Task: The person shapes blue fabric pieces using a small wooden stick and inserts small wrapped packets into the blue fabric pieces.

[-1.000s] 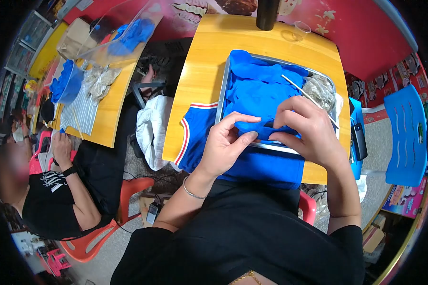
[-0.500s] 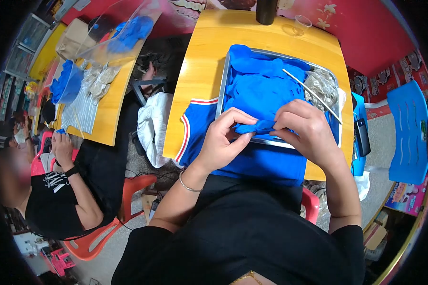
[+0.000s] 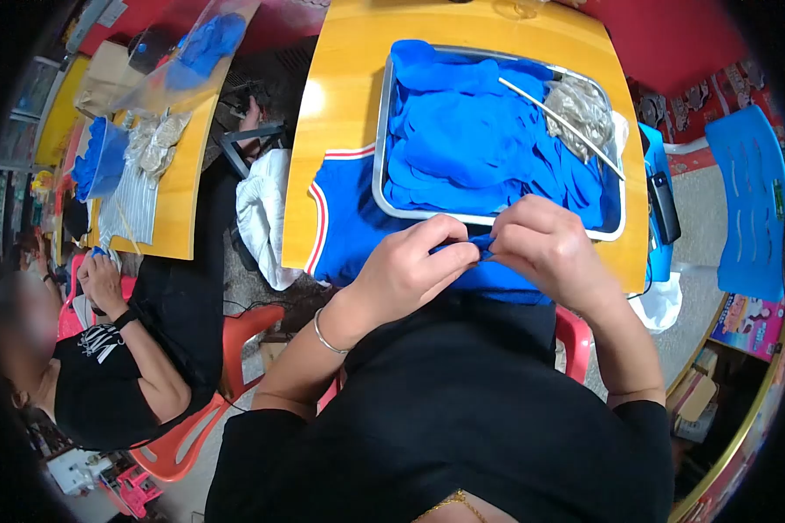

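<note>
Between my two hands is a small blue fabric piece (image 3: 482, 247), mostly covered by the fingers. My left hand (image 3: 414, 266) pinches its left side, and my right hand (image 3: 545, 248) pinches its right side. Just beyond them lies a metal tray (image 3: 378, 166) holding a pile of flat blue pieces (image 3: 453, 131). A thin pale stick (image 3: 558, 122) rests across the pile and a clear plastic bag (image 3: 580, 109) with greyish contents. Blue cloth with red and white trim (image 3: 349, 205) lies under the tray's near left part.
Another person (image 3: 118, 375) sits at the left by a second wooden table (image 3: 179, 209) with a blue-filled tub (image 3: 105, 161) and bags. Blue chair (image 3: 746, 200) at the right; red chair (image 3: 571, 344) behind my right forearm. White cloth (image 3: 266, 218) hangs between the tables.
My hands have drawn together, nearer my body and off the tray's near edge, with the blue piece between them. The view has shifted, so the tray sits higher and further left.
</note>
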`<action>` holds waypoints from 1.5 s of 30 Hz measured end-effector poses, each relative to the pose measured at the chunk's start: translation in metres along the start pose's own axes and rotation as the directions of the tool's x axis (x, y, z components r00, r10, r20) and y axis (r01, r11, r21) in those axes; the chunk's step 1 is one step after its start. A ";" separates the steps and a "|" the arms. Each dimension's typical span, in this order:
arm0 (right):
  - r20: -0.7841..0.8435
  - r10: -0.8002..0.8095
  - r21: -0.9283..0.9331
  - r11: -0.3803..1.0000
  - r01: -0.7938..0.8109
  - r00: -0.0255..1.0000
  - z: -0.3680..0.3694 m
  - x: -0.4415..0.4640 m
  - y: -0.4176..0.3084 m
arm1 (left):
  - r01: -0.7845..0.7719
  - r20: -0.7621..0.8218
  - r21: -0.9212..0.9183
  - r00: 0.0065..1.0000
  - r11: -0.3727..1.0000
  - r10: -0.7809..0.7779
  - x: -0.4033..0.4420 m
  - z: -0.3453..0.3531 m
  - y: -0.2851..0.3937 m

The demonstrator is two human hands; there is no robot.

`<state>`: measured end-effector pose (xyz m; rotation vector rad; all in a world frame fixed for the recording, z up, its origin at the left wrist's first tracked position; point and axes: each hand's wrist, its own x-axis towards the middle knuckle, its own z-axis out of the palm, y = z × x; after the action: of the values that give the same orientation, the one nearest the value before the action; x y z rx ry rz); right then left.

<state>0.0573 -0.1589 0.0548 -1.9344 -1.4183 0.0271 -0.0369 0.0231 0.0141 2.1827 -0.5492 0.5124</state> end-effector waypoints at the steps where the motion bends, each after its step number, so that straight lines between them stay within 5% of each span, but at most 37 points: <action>1: -0.006 -0.010 -0.005 1.000 0.010 1.000 0.009 -0.008 0.002 | 0.005 0.039 0.040 0.999 0.999 -0.007 -0.006 0.003 -0.002; 7: -0.020 0.018 -0.096 0.995 -0.019 1.000 0.053 -0.047 0.011 | 0.003 0.248 0.197 0.967 0.980 -0.053 -0.035 0.021 -0.017; 13: 0.046 0.064 -0.141 0.988 -0.056 0.997 0.057 -0.048 0.009 | -0.069 0.242 0.221 0.970 0.973 0.014 -0.031 0.018 -0.018; 22: 0.047 0.146 -0.023 0.989 -0.145 0.988 0.059 -0.043 0.013 | 0.080 0.163 -0.040 0.984 0.996 -0.073 -0.033 0.023 -0.026; 26: 0.087 0.147 -0.054 0.988 -0.142 0.985 0.060 -0.039 0.014 | 0.300 0.138 -0.199 0.951 0.933 -0.277 -0.035 0.023 -0.025; 28: 0.120 0.161 -0.099 0.984 -0.150 0.980 0.061 -0.035 0.012 | 0.403 0.154 -0.298 0.915 0.865 -0.373 -0.035 0.024 -0.025; 32: 0.168 0.244 0.156 0.950 -0.270 0.955 0.061 -0.030 0.018 | 0.558 0.279 -0.539 0.825 0.631 -0.491 -0.045 0.026 -0.036; 35: 0.412 0.417 0.420 0.703 -0.575 0.810 0.047 -0.027 0.014 | 0.571 0.313 -0.761 0.738 0.306 -0.598 -0.043 0.025 -0.031; 36: 0.437 0.396 0.502 0.637 -0.585 0.807 0.045 -0.029 0.018 | 0.556 0.309 -0.759 0.765 0.338 -0.565 -0.043 0.026 -0.029; 39: 0.464 0.433 0.633 0.448 -0.632 0.772 0.039 -0.035 0.024 | 0.503 0.396 -0.864 0.698 0.014 -0.597 -0.037 0.026 -0.014; 43: 0.395 0.453 0.523 0.605 -0.601 0.799 0.025 -0.038 0.026 | 0.430 0.441 -0.888 0.703 -0.160 -0.558 -0.027 0.026 -0.009; 45: 0.419 0.468 0.552 0.549 -0.627 0.778 0.015 -0.036 0.022 | 0.429 0.448 -0.888 0.718 -0.168 -0.533 -0.026 0.023 -0.007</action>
<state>0.0549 -0.1832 0.0175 -1.6740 -0.6766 0.9674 -0.0501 0.0142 -0.0175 0.7398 0.1304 -0.2706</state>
